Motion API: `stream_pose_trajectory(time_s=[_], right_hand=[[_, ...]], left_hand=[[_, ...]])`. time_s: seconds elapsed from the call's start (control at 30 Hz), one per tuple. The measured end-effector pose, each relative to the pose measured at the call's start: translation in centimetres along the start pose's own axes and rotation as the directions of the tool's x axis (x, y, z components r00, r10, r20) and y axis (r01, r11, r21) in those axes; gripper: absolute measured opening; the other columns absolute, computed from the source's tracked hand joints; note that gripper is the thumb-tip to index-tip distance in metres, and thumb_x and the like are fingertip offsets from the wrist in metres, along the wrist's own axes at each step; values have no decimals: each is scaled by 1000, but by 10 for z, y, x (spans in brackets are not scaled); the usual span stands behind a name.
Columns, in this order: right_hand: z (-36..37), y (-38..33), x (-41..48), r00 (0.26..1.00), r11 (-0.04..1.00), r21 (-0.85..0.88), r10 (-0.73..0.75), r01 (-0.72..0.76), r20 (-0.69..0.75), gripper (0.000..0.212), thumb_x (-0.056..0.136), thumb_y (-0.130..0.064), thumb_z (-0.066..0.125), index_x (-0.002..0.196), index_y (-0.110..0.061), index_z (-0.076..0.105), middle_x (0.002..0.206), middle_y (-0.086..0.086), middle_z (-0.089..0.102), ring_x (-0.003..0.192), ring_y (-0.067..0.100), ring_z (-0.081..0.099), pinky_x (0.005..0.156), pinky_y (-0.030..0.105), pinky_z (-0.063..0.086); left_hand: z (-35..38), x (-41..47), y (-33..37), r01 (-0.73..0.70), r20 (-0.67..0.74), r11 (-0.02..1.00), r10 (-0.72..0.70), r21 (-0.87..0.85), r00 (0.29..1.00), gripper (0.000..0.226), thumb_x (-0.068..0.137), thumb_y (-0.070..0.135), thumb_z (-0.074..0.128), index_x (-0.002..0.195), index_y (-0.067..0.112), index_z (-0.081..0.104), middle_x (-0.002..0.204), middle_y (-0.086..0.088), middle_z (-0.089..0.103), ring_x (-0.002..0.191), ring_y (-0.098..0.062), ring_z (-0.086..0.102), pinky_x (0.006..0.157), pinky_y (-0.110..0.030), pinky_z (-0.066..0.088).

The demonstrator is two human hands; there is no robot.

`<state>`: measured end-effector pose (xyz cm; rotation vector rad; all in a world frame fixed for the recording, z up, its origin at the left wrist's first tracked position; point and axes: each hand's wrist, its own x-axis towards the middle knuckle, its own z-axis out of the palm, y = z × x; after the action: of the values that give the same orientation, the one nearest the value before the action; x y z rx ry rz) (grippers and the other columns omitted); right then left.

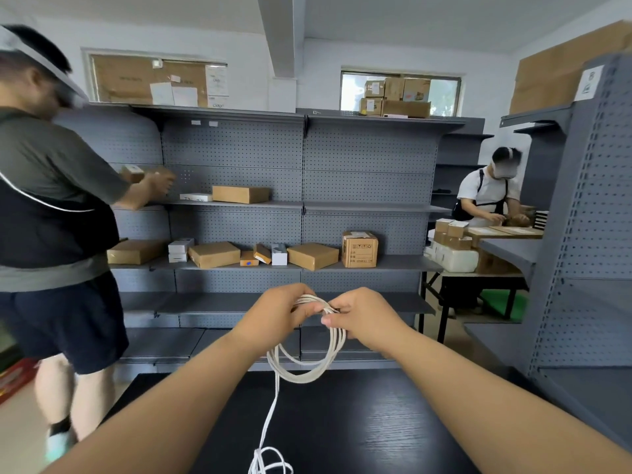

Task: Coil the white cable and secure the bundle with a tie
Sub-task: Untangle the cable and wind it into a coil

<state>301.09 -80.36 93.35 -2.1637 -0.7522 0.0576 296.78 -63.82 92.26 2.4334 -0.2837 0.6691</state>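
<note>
Holding the white cable (307,372) up in front of us, we have both hands on the top of its coil, above the far edge of the black surface (369,425). Our left hand (275,314) wraps the gathered loops, its fingers (297,311) curled round the strands so that the bundle passes through the fist. Our right hand (364,316) meets it from the other side, nearly touching it; its thumb and fingers (329,321) pinch the same strands at the top, closed tight with no gap showing. Below the hands the coil hangs as several loops lying close together, tilted a little to the left, its lowest curve just over the edge of the surface. From the coil one single strand drops down to the surface and ends in a small loose heap of loops at the bottom edge of the view. Behind the coil stands grey pegboard shelving (369,186) with cardboard boxes (313,256) on its middle shelves. At the left a person in dark shorts (58,213) reaches onto a shelf; at the far right another person (487,196) bends over a table stacked with boxes.
</note>
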Motion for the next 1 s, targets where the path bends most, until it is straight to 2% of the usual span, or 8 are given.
stream_pose_trajectory(time_s=[0.13,0.2,0.4,0.5,0.63,0.73,0.87,1.0], right_hand=[[3,2,6,996,997,70,33,-27,-86,8,79,-21,72,85,-16,75,86,22,71,72,20,59,87,55,50],[5,4,8,991,992,112,69,-55,-117,6,78,-22,74,83,-19,74,84,17,73,81,28,68,86,55,52],[13,4,10,966,942,312,184,-121,-181,11,81,-11,71,91,-13,74,76,6,70,79,23,67,85,50,56],[21,2,12,961,941,309,203,-138,-187,12,82,-13,71,75,-23,72,72,4,70,79,26,68,84,50,56],[30,-4,16,967,981,124,172,-151,-188,17,84,-26,68,74,-13,68,67,3,61,69,22,61,73,39,55],[35,-17,17,975,982,-102,138,-157,-177,23,90,-33,58,80,-13,57,71,-2,53,66,14,48,58,27,37],[43,-32,19,970,985,-83,129,-148,-205,28,93,-29,54,119,-20,50,104,1,62,93,19,58,76,30,44],[46,-40,26,967,988,-118,66,-98,-245,37,93,-31,53,128,-20,48,113,4,63,99,21,58,76,29,42]], left_hand=[[2,-4,-2,175,-4,962,-180,-211,984,17,90,35,57,91,19,61,69,5,55,55,-4,53,51,-9,40],[1,-7,-7,257,23,903,-266,-343,964,23,92,36,53,79,17,58,66,1,49,54,-10,51,54,-14,41],[0,-13,-14,472,258,499,-439,-727,861,52,92,53,38,75,9,60,57,1,45,51,-17,50,58,-29,41],[0,-9,-11,453,225,418,-490,-787,842,54,93,55,34,75,8,56,56,2,40,44,-15,40,57,-30,41],[-3,-3,-11,394,57,597,-502,-699,863,42,96,46,37,78,12,54,62,2,40,44,-9,32,49,-24,31],[-11,2,-20,332,-15,748,-415,-575,910,37,95,45,43,75,15,53,59,3,39,52,-12,33,54,-29,29],[-23,10,-26,254,-26,887,-286,-386,958,35,94,43,44,72,16,49,57,5,38,52,-11,33,52,-27,29],[-31,18,-28,175,52,956,-168,-235,984,35,95,41,44,76,13,51,60,5,41,56,-10,37,55,-25,30]])
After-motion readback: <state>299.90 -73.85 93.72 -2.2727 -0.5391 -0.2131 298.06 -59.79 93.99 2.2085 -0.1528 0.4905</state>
